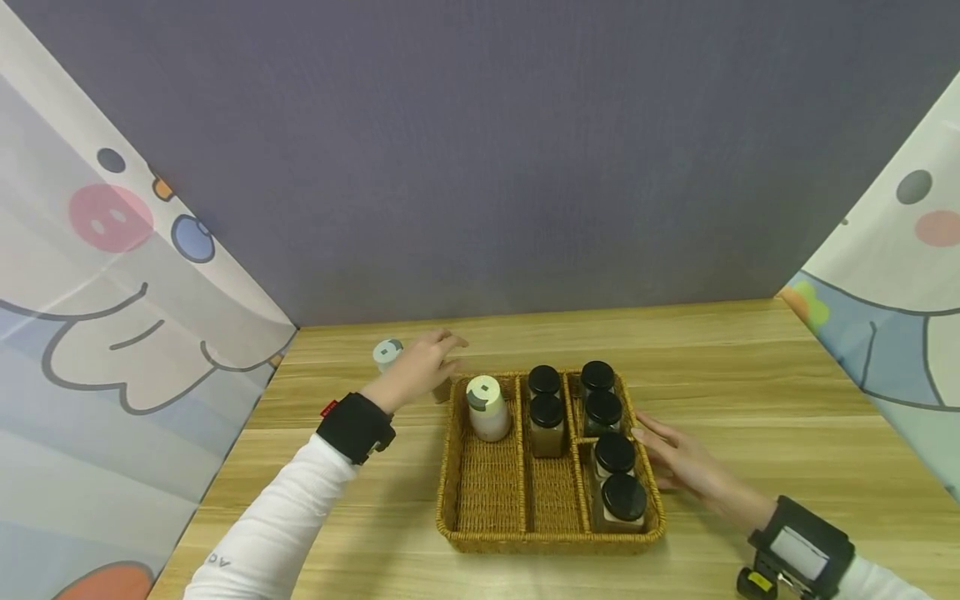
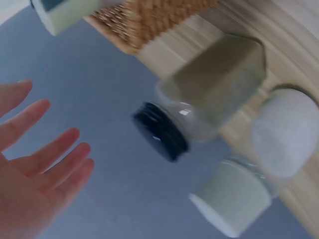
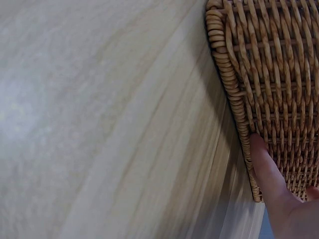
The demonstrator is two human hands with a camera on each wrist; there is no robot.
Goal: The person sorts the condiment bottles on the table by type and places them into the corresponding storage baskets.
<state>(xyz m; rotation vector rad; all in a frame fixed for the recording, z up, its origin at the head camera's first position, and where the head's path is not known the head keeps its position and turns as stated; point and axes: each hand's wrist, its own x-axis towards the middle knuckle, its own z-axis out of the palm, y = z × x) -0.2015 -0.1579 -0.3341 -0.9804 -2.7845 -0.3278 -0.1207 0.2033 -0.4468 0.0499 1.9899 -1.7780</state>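
Observation:
My left hand (image 1: 416, 367) reaches past the back-left corner of a woven basket (image 1: 555, 546); its fingers are spread and hold nothing. In the left wrist view, a clear jar (image 2: 219, 84) with a black lid and brownish contents stands outside the basket, apart from the fingers (image 2: 70, 164). Beside it is a white bottle (image 2: 284, 134) with a pale green cap (image 2: 234, 196). My right hand (image 1: 690, 467) rests against the basket's right side. The right wrist view shows its thumb (image 3: 266, 172) extended along the wicker wall (image 3: 279, 89).
The basket's left compartment holds a white bottle (image 1: 491, 423) with a pale cap. Two black-lidded jars (image 1: 547, 437) stand in the middle one. Two jars (image 1: 602, 408) occupy the right rear compartment, two more (image 1: 622, 500) the right front. A grey wall (image 1: 525, 167) rises behind the wooden table (image 1: 712, 350).

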